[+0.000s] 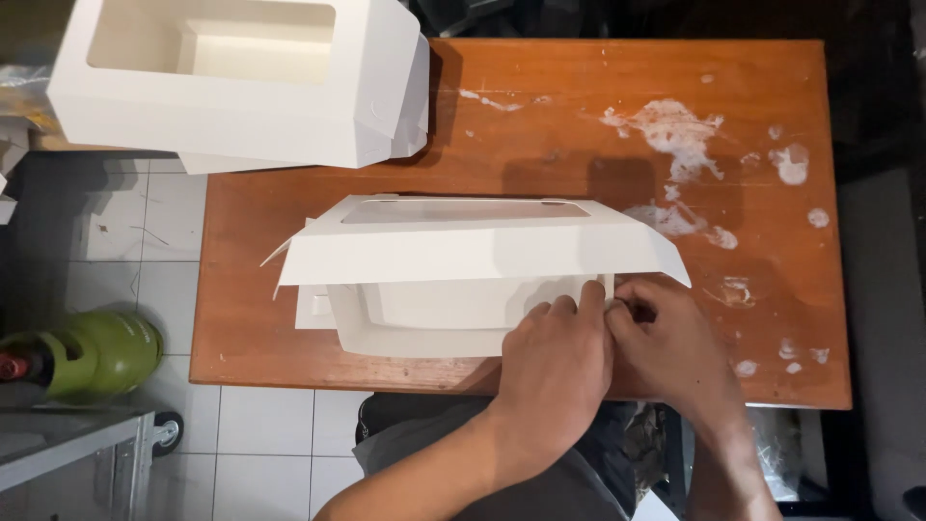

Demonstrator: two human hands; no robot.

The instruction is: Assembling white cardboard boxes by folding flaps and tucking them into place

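A: What did we log? 
B: White cardboard window box [453, 253], smooth and half-folded, mid wooden table [540, 135].

A: Hands? 
B: We had the left hand [555, 362] flat on the box's right flap, fingers together. Right hand [666, 338] pinched that flap's edge. Finished box [231, 82] sat top-left.
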